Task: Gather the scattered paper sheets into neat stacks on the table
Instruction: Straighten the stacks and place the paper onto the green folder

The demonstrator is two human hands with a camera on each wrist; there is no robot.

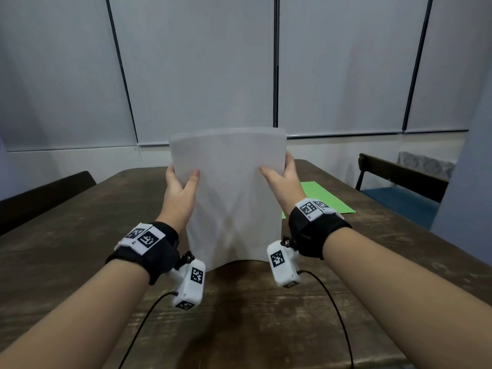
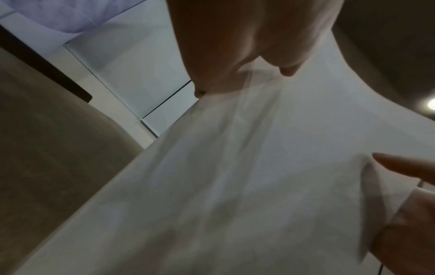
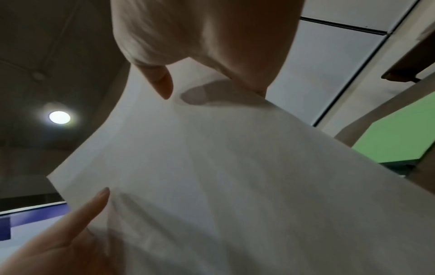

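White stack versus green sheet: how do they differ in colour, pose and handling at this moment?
Colour: the white stack is plain white; the green sheet is bright green.
Pose: the white stack stands on edge on the table, bowed; the green sheet lies flat on it.
Handling: the left hand and right hand grip the white stack's sides; nothing touches the green sheet.
Shared: both are paper on the same table.
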